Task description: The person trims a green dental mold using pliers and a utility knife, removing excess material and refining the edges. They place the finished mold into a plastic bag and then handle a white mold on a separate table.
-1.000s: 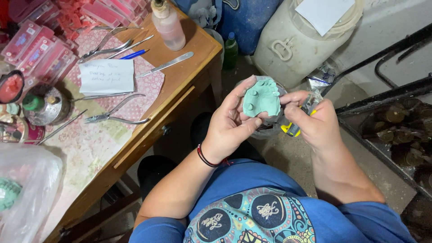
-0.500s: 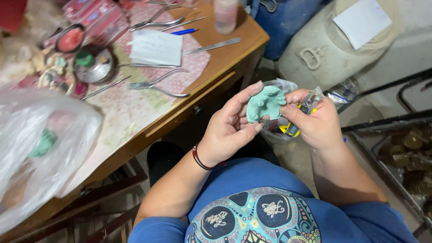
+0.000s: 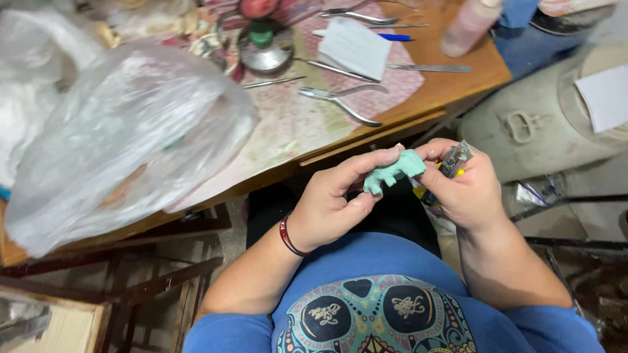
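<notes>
Both hands hold a green cast over the lap, just off the counter's edge.

The left hand point(image 3: 333, 199) is curled, its fingertips and thumb pinching the green cast point(image 3: 394, 172) from the left and below. The right hand point(image 3: 466, 189) touches the cast's other end with its fingertips while clasping a small tool point(image 3: 453, 160) with a grey head and yellow grip in the same closed fist. The wooden counter point(image 3: 451, 82) beyond carries pliers point(image 3: 340, 102), a white paper point(image 3: 356, 47), a round metal bowl point(image 3: 265, 53) and a big clear plastic bag point(image 3: 124, 137) at its left end.
</notes>
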